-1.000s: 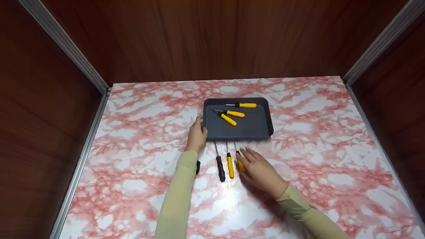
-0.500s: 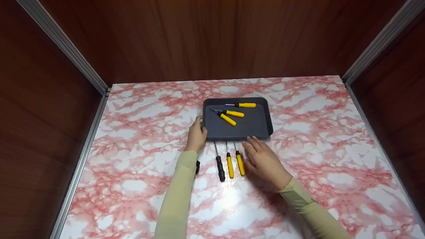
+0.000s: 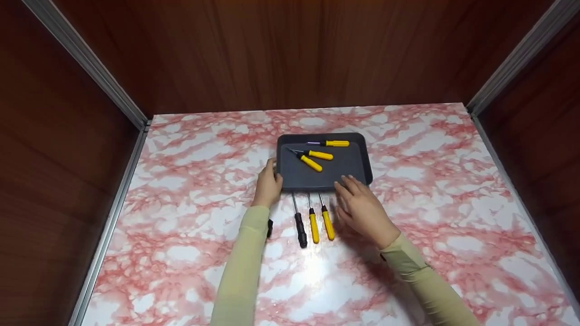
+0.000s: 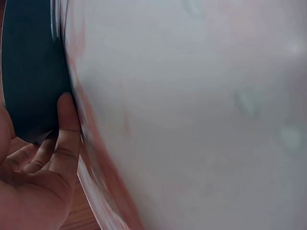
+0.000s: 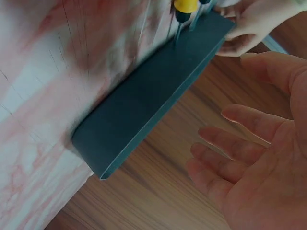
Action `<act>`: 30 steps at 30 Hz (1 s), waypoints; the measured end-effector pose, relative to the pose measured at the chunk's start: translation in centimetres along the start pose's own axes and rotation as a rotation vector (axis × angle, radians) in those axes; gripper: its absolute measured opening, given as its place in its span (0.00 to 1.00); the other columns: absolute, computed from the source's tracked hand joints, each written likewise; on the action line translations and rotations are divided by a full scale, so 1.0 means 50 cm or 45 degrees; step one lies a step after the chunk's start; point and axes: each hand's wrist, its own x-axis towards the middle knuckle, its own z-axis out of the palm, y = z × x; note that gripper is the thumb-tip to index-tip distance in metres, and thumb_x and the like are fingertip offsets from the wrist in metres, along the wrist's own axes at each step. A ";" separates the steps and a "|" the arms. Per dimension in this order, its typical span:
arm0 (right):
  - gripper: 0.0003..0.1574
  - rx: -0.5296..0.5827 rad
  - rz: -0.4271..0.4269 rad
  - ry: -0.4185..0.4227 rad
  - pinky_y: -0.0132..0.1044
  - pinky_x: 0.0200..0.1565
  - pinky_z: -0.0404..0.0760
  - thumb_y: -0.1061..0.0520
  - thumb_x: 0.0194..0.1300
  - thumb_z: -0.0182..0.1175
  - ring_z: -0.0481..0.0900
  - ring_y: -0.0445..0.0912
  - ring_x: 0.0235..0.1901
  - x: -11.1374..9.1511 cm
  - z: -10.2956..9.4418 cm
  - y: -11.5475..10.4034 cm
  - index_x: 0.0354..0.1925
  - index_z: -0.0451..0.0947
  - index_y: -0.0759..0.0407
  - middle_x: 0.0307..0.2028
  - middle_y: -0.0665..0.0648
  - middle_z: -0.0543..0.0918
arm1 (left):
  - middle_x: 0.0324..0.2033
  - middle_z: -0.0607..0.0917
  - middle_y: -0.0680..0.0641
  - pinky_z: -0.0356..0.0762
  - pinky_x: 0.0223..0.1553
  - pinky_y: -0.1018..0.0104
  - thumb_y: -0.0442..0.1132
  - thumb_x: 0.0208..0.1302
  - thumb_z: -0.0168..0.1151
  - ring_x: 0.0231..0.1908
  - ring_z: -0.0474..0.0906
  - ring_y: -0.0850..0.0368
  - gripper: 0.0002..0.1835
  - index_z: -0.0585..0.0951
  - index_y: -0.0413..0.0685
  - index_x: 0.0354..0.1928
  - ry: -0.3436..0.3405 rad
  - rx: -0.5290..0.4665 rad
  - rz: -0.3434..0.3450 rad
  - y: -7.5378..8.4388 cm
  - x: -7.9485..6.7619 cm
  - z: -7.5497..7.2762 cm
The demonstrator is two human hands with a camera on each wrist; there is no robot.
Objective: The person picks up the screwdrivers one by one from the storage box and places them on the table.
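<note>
A dark grey rectangular tray sits on the table, with three yellow-handled screwdrivers in it: one near the far wall, one in the middle, one slanting. My left hand holds the tray's near left corner; in the left wrist view its fingers lie against the wall. My right hand is raised by the tray's near right edge, fingers spread and nothing held; the right wrist view shows it apart from the tray. Its palm faces the tray.
In front of the tray lie a black-handled screwdriver and two yellow-handled screwdrivers, one in the middle and one on the right. Their shafts reach toward the tray's near wall. Dark wood panels enclose the marbled table.
My right hand has moved off the right-hand yellow screwdriver, forward and slightly right, up to the tray's near edge. That screwdriver stays on the table. My left hand and the tray look unmoved.
</note>
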 end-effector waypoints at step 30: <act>0.37 -0.002 0.029 0.012 0.49 0.56 0.57 0.51 0.53 0.59 0.61 0.59 0.57 0.070 -0.019 0.026 0.60 0.64 0.61 0.58 0.65 0.64 | 0.38 0.78 0.40 0.67 0.29 0.63 0.27 0.57 0.49 0.25 0.69 0.55 0.24 0.65 0.41 0.58 0.024 0.029 0.026 0.000 -0.002 0.000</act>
